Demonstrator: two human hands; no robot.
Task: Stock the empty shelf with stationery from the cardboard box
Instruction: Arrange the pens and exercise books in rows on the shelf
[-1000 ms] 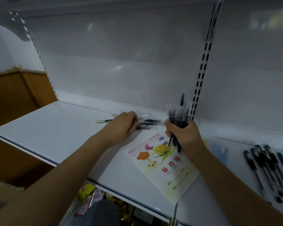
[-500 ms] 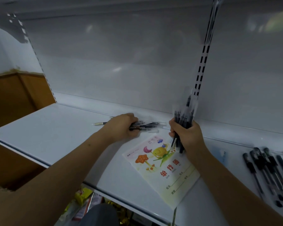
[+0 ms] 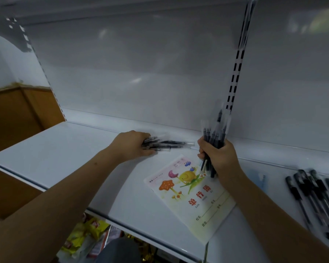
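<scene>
Item one, the shelf (image 3: 51, 158): a white board running left to right in front of you, its left stretch bare, its back edge meeting the white rear panel. Item two, the exercise book (image 3: 193, 196): it lies flat on the shelf near the front edge, between your two arms, cover up, turned at a slant. Item three, the loose black pens (image 3: 319, 194): they lie in a row at the far right of the shelf, well apart from both hands. Item four, the upright bundle of pens (image 3: 215, 137): your right hand (image 3: 219, 158) has its fingers curled round it, long axis near vertical, lower tips just above the top of the exercise book. Item five, the lying pens (image 3: 167, 145): your left hand (image 3: 131, 145) grips one end of this smaller lot, long axis along the shelf, free ends pointing right toward the right hand and stopping just short of it. Judgement: the left hand is nearer the bare stretch, so the lying lot likely goes down there first, axis kept parallel to the back edge. The cardboard box cannot be identified with certainty.
</scene>
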